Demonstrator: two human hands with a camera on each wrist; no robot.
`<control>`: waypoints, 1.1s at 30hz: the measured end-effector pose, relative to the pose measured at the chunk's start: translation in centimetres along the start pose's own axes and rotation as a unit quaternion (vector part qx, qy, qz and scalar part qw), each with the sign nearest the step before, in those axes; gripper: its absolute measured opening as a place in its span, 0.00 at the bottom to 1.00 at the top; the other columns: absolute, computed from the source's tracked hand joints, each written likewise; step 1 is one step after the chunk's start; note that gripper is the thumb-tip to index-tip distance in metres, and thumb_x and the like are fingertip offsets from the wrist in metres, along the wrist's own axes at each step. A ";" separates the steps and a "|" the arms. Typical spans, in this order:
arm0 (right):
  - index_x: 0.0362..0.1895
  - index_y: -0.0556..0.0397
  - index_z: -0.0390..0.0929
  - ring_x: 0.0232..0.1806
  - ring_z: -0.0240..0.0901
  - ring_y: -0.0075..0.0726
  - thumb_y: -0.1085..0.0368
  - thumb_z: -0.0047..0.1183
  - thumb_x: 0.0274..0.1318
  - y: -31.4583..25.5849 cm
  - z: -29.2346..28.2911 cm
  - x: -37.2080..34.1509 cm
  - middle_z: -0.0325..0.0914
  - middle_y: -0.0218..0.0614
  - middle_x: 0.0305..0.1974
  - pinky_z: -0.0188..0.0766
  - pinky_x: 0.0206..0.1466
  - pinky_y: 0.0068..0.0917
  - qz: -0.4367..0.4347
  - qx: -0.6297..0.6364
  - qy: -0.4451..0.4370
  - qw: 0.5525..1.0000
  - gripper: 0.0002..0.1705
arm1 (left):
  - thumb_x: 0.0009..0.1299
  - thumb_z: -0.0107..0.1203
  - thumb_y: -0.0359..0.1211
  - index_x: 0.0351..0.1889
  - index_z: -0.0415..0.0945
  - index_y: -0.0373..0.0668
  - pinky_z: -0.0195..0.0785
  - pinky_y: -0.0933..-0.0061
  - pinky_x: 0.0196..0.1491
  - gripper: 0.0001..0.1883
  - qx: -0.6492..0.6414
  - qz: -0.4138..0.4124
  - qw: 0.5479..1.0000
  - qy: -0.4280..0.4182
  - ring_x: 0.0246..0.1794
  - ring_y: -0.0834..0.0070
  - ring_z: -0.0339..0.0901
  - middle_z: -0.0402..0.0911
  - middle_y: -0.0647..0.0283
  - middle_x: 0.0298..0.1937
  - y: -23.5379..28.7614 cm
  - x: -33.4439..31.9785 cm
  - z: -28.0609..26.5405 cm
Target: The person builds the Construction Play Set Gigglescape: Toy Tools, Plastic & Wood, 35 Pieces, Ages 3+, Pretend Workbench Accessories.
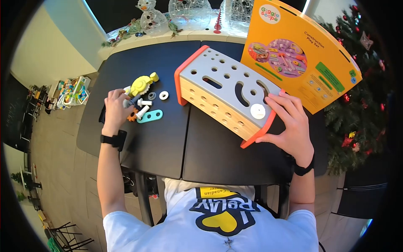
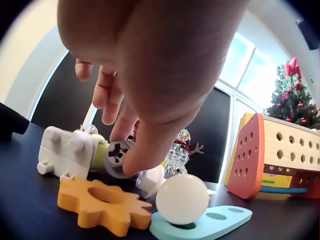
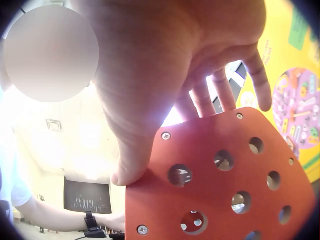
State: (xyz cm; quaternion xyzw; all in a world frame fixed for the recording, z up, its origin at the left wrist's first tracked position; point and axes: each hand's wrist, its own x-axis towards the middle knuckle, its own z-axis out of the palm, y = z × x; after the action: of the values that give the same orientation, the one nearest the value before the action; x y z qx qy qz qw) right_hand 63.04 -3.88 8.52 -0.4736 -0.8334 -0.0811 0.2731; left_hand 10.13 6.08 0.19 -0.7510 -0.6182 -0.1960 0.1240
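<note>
My left hand (image 1: 116,109) pinches a grey toy screw (image 2: 117,156) with a cross-shaped socket between thumb and forefinger. Close under it lie white bolts (image 1: 143,112), an orange gear (image 2: 102,202) and a teal strip with holes (image 1: 150,116). On the right, my right hand (image 1: 290,122) grips the red end panel (image 3: 220,175) of a toy workbench (image 1: 201,69), thumb at the near edge and fingers over the top. The workbench has a grey top with holes and slots and a pale wooden side. A white disc (image 1: 257,111) sits on its top near the right fingers.
Beyond my left hand lie a yellow toy piece with a gear (image 1: 142,85), a white ring (image 1: 163,95) and a grey ring (image 1: 152,95). An orange toy box (image 1: 289,50) stands behind the workbench. A decorated tree (image 1: 357,113) is right of the black table (image 1: 168,147).
</note>
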 end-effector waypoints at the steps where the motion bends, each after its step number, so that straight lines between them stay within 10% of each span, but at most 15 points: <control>1: 0.60 0.52 0.83 0.65 0.72 0.49 0.36 0.78 0.29 0.0 0.1 0.0 0.81 0.34 0.61 0.72 0.67 0.45 0.003 0.000 0.000 1.000 0.52 | 0.53 0.72 0.31 0.39 0.84 0.41 0.67 0.55 0.58 0.16 -0.004 -0.001 1.000 0.021 0.60 0.58 0.75 0.83 0.62 0.51 0.2 0.0 -0.5; 6: 0.56 0.53 0.84 0.61 0.73 0.48 0.35 0.77 0.27 -0.4 0.3 0.4 0.81 0.33 0.58 0.74 0.62 0.44 0.007 -0.019 0.006 1.000 0.50 | 0.62 0.68 0.25 0.44 0.81 0.34 0.78 0.74 0.39 0.13 -0.126 -0.096 0.987 0.020 0.33 0.73 0.86 0.88 0.58 0.34 4.3 0.4 -4.1; 17: 0.46 0.56 0.83 0.60 0.71 0.52 0.34 0.78 0.27 -3.5 1.0 0.9 0.78 0.37 0.52 0.67 0.62 0.48 0.032 -0.062 0.018 0.997 0.47 | 0.61 0.72 0.27 0.48 0.83 0.36 0.77 0.75 0.40 0.17 -0.401 0.011 0.909 -0.118 0.33 0.78 0.85 0.88 0.62 0.36 19.5 -0.8 -7.3; 33: 0.52 0.61 0.78 0.75 0.62 0.63 0.39 0.81 0.37 -3.7 2.1 0.6 0.72 0.49 0.66 0.57 0.72 0.69 0.003 0.005 -0.020 1.000 0.47 | 0.65 0.71 0.29 0.49 0.85 0.32 0.77 0.72 0.37 0.16 -0.448 0.039 0.891 -0.068 0.29 0.71 0.83 0.87 0.58 0.34 22.0 -0.2 -4.9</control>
State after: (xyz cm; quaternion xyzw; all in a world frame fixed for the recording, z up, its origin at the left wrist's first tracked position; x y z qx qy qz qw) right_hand 58.97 -4.59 7.56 -0.4761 -0.8378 -0.0672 0.2589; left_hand 30.95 -0.73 5.70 -0.7622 -0.4417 -0.3954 -0.2600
